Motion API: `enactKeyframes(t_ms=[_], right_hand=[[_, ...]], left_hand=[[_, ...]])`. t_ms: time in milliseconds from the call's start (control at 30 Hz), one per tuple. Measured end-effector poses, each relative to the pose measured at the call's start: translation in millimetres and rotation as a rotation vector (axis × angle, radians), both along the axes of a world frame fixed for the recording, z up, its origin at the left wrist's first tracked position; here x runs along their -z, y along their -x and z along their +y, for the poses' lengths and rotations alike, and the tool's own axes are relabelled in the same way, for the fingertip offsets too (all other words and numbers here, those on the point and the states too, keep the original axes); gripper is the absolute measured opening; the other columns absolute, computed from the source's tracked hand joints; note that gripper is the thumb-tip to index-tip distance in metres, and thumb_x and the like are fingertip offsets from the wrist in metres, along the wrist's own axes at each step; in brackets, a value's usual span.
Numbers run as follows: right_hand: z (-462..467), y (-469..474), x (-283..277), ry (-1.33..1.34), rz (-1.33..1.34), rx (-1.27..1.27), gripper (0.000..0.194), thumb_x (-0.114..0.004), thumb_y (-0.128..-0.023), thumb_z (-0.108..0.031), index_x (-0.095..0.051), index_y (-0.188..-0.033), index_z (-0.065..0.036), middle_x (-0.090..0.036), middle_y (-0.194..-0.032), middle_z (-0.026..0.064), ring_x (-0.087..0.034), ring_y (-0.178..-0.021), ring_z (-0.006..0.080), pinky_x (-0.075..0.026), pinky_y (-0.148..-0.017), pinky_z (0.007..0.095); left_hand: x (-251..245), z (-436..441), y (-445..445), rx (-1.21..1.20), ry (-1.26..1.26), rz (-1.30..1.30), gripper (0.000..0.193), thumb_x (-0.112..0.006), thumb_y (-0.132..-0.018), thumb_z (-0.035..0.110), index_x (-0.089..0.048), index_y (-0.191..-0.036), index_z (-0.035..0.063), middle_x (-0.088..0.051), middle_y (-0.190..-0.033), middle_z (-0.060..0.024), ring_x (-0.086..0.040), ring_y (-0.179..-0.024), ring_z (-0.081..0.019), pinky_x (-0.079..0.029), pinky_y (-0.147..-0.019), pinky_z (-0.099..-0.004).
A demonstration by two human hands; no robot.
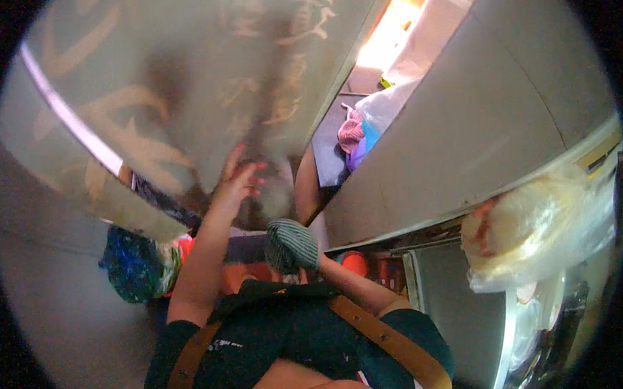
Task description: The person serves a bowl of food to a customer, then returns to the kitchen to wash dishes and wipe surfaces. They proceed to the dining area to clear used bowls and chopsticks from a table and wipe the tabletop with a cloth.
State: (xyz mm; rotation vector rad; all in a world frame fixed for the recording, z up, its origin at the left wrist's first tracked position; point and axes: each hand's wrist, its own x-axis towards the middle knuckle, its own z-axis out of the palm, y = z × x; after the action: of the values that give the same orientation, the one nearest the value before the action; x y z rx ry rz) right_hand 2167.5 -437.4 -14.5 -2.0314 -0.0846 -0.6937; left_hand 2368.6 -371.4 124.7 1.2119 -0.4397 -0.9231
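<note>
My left hand (242,176) is raised in front of a large grey-green panel (212,88) painted with pale characters. Its fingers are apart, with nothing in them; I cannot tell whether the fingertips touch the surface. A green-and-white striped fabric mitt or cloth (292,246) covers my right hand, which is held close before my waist. The fabric hides the fingers, so their position under it does not show. Blurred dark patches and streaks lie across the panel.
To the right stands a plain grey panel (447,127). Through the gap show pink striped fabric (352,131) and clear plastic (386,107). A plastic bag (526,222) hangs at right, a dark bag (134,263) at left. Low down is a red-orange container (355,262).
</note>
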Motion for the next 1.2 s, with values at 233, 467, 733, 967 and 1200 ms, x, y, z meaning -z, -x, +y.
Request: enactKeyframes(t_ms=[233, 467, 733, 967, 1200], right_hand=[[-17, -117, -22, 0.263, -0.190, 0.016, 0.042, -0.048, -0.087, -0.009, -0.043, -0.128, -0.003, -0.048, -0.130, 0.0169, -0.049, -0.117, 0.0325, -0.037, -0.101, 0.0394], [-36, -246, -43, 0.013, -0.038, 0.026, 0.035, -0.051, -0.087, -0.011, -0.050, -0.121, -0.002, -0.055, -0.114, 0.0178, -0.054, -0.105, 0.0313, -0.042, -0.096, 0.0383], [-108, -363, -71, -0.942, -0.029, 0.018, 0.029, -0.047, -0.094, -0.017, -0.053, -0.117, -0.002, -0.056, -0.113, 0.0111, -0.053, -0.106, 0.0207, -0.043, -0.093, 0.0323], [-246, -468, -107, -0.281, 0.142, 0.150, 0.016, -0.053, -0.085, -0.021, -0.057, -0.092, -0.007, -0.052, -0.088, 0.0045, -0.051, -0.083, 0.0145, -0.043, -0.077, 0.0275], [-415, -538, -75, 0.680, 0.437, 0.549, 0.019, -0.050, -0.084, -0.019, -0.061, -0.096, -0.008, -0.058, -0.084, 0.0094, -0.055, -0.081, 0.0212, -0.045, -0.072, 0.0310]], left_hand=[[-19, 60, -144, -0.449, 0.193, 0.021, 0.064, -0.058, -0.087, 0.022, -0.021, -0.139, 0.0246, -0.058, -0.114, -0.0148, -0.060, -0.077, -0.0150, -0.051, -0.061, -0.0283], [-41, 123, -247, -0.581, 0.515, -0.144, 0.047, -0.050, -0.092, 0.024, -0.030, -0.135, 0.0243, -0.051, -0.124, -0.0204, -0.060, -0.082, -0.0153, -0.051, -0.065, -0.0282], [-81, 218, -350, -0.892, 0.787, -0.355, 0.034, -0.044, -0.092, 0.027, -0.048, -0.119, 0.0051, -0.054, -0.116, -0.0195, -0.052, -0.081, -0.0205, -0.042, -0.065, -0.0309], [-32, 114, -354, -1.044, 0.573, -0.814, 0.029, -0.049, -0.088, 0.025, -0.055, -0.099, -0.0017, -0.060, -0.091, -0.0169, -0.050, -0.066, -0.0196, -0.040, -0.062, -0.0302], [38, -93, -382, -1.035, 0.192, -0.803, 0.025, -0.047, -0.092, 0.019, -0.055, -0.098, -0.0035, -0.058, -0.087, -0.0114, -0.046, -0.062, -0.0126, -0.037, -0.054, -0.0215]])
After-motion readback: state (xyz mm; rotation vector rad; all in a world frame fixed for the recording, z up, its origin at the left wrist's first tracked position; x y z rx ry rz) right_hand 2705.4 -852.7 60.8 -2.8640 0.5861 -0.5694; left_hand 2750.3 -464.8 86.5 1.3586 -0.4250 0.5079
